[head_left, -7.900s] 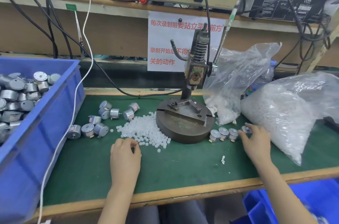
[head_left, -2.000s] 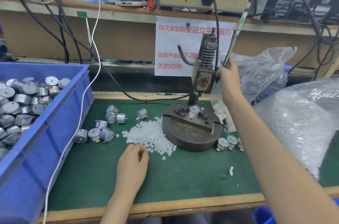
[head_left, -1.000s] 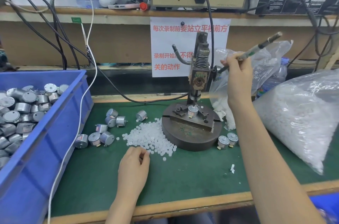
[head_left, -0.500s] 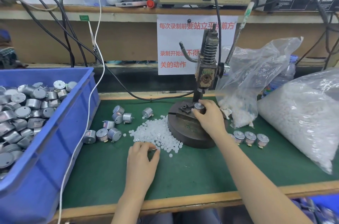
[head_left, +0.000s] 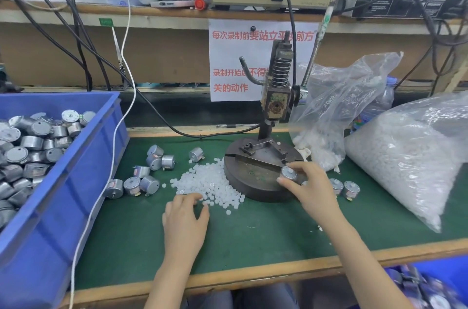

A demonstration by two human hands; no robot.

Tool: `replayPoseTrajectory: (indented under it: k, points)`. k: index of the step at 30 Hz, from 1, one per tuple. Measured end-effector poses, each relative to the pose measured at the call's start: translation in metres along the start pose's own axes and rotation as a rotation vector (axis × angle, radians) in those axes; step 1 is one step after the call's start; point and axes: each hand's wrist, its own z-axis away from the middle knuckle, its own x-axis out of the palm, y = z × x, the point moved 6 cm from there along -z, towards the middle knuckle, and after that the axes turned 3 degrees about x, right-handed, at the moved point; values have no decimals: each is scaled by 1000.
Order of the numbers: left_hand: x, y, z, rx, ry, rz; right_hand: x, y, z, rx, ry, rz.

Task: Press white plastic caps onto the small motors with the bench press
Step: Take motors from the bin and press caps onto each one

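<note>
**A:** Far out to the left of the left hand point(head_left: 184, 222), what is sitting there?

**B:** A blue bin point(head_left: 76, 182) is standing there, and silver motors point(head_left: 33, 146) are lying heaped inside it. A white cable point(head_left: 112, 154) is hanging down across its right wall.

**A:** And nearer that hand?

**B:** Loose motors point(head_left: 149, 183) are lying on the green mat point(head_left: 253, 232), beyond the hand and to its left, several on their sides. Just ahead of the fingertips point(head_left: 195, 199), a heap of white caps point(head_left: 210, 180) is spreading over the mat.

**A:** What is the left hand doing?

**B:** It is lying palm down with the fingers bent and the tips touching the near edge of the heap. I cannot tell whether it is pinching a cap.

**A:** And beyond the gap between the two hands?

**B:** The bench press point(head_left: 277, 96) is standing there, its round base point(head_left: 253, 182) just beside the heap. Its lever point(head_left: 319, 40) is pointing up, well away from both hands.

**A:** And the right hand point(head_left: 309, 187)?

**B:** It is reaching over the near right part of the base. The thumb and fingers are clamping a small motor point(head_left: 287, 174) there, and a white piece is showing on top of it.

**A:** What is lying to the right of that hand?

**B:** Two capped motors point(head_left: 350, 188) are standing upright on the mat just beside it. Farther right, a big clear bag point(head_left: 405, 161) full of white caps is slumping on the mat. A smaller bag point(head_left: 334, 111) is standing beyond the hand, next to the press.
</note>
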Motion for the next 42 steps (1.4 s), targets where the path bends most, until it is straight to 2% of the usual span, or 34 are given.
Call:
replayPoseTrajectory:
  k: [9, 13, 18, 21, 27, 32, 37, 42]
  points:
    - [1, 0, 0, 4, -34, -27, -7, 40, 33, 121, -73, 116]
    - [1, 1, 0, 10, -56, -34, -3, 39, 33, 95, -70, 170]
    - [0, 3, 1, 20, -67, -12, -7, 21, 29, 40, 68, 214]
    - [-1, 3, 1, 25, -75, -16, 5, -6, 19, -53, 53, 140]
    - [0, 5, 2, 40, -95, -17, 73, -81, -11, -283, -126, 123]
    - [3, 5, 2, 43, -124, -10, 132, -118, -48, -448, -326, 368]
    - [4, 4, 2, 21, -116, 3, 181, -115, -76, -449, -593, 673]
    - [5, 2, 2, 36, -130, 13, 206, -106, -82, -390, -703, 712]
